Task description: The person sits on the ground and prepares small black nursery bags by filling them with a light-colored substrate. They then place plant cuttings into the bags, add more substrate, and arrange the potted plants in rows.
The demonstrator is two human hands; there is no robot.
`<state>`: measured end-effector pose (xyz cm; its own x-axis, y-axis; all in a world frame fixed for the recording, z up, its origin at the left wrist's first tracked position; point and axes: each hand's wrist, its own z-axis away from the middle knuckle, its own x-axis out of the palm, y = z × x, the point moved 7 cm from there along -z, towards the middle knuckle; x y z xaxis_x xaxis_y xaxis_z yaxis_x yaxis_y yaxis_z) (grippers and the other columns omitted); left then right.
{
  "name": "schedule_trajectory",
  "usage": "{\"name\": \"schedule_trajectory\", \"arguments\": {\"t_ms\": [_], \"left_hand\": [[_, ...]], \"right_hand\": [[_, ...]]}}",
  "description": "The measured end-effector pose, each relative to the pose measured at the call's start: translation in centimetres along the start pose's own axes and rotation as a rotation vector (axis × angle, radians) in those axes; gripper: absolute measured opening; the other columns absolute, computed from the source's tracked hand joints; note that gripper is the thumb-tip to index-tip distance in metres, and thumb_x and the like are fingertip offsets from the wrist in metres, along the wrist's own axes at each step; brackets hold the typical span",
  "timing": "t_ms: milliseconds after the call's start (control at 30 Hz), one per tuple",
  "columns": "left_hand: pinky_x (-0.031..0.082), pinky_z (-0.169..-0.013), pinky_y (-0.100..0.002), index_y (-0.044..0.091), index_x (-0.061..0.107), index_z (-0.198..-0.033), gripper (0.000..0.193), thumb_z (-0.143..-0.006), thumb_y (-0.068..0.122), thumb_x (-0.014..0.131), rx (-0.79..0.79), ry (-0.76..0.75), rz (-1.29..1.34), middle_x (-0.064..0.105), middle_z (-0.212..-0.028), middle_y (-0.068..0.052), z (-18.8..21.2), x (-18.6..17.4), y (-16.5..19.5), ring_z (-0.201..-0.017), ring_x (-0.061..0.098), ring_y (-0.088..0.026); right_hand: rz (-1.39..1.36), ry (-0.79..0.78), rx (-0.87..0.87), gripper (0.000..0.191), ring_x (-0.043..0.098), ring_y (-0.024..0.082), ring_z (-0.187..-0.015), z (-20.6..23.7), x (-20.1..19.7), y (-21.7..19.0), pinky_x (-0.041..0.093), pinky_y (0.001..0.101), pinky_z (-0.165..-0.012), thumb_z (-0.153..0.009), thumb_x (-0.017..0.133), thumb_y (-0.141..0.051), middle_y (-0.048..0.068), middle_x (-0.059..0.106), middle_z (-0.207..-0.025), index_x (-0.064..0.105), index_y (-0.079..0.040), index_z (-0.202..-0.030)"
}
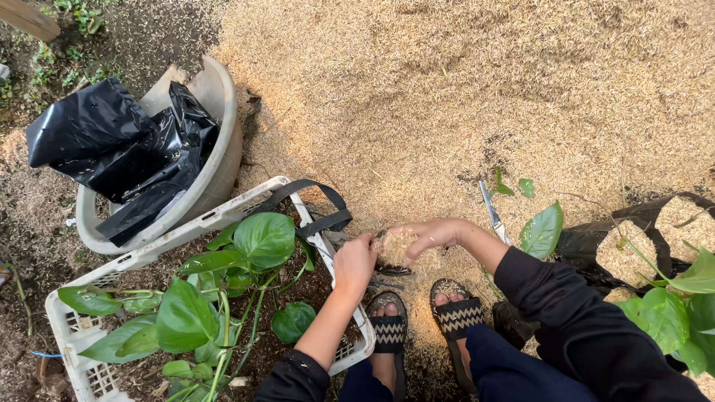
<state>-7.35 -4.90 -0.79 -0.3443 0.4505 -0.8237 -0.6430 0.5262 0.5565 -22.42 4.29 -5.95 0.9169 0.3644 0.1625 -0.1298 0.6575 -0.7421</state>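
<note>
Seen from above, the left hand (pixel 354 262) is closed in a loose fist on the rim of a small black bag (pixel 390 266) that sits on the ground just in front of the sandalled feet (pixel 422 318); most of the bag is hidden behind the hands, so only its dark edge shows. The right hand (pixel 426 235) is cupped, palm down, around a clump of pale husks (pixel 400 246) held directly over the bag's mouth, touching the left hand's side of it. The same husks (pixel 462 97) cover the ground ahead in a wide tan heap. Just left of the left hand stands a white plastic crate (pixel 216 216) with a dark strap at its corner, holding broad-leaved green plant cuttings (pixel 223 283) on dark soil. Behind the crate a beige basin (pixel 216 97) lies tilted, stuffed with more empty black bags (pixel 119 149). Near the right forearm a pair of scissors (pixel 491 214) lies on the husks, and further right are black bags already filled with husks (pixel 633 249), leafy green stems beside them
</note>
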Motion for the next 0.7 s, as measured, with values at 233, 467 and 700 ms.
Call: {"name": "schedule_trajectory", "arguments": {"t_ms": [233, 467, 700], "left_hand": [[0.056, -0.071, -0.049, 0.005, 0.075, -0.103, 0.028, -0.096, 0.03, 0.063, -0.179, -0.04, 0.172, 0.07, -0.066, -0.022, -0.7, -0.8, 1.0, -0.071, 0.072, -0.041], [0.056, -0.062, -0.047, 0.005, 0.071, -0.1, 0.03, -0.101, 0.032, 0.057, -0.137, -0.021, 0.084, 0.069, -0.063, -0.02, -0.3, -1.2, 1.2, -0.062, 0.071, -0.038], [0.057, -0.064, -0.042, 0.01, 0.071, -0.087, 0.02, -0.094, 0.028, 0.065, 0.259, 0.277, -0.143, 0.072, -0.08, -0.01, 1.0, -2.0, 3.9, -0.074, 0.073, -0.03]], "right_hand": [[0.517, 0.349, 0.35, 0.105, 0.072, 0.041, -0.123, -1.2, 0.3, 0.2, 0.057, 0.0505, -0.108, -0.08, 0.069, -0.051, 0.033, 0.068, -0.133, 0.024, -0.008, -0.165], [1.005, 0.311, -0.128, 0.036, 0.046, 0.038, -0.141, -0.7, 3.1, -1.6, 0.042, 0.0537, -0.11, -0.092, 0.069, -0.03, 0.017, 0.049, -0.152, 0.067, -0.02, -0.126], [0.99, 0.644, 0.004, 0.041, 0.058, 0.038, -0.128, 1.1, 2.1, -1.3, 0.055, 0.0465, -0.099, -0.094, 0.062, -0.011, 0.022, 0.055, -0.139, 0.058, -0.007, -0.134]]}}
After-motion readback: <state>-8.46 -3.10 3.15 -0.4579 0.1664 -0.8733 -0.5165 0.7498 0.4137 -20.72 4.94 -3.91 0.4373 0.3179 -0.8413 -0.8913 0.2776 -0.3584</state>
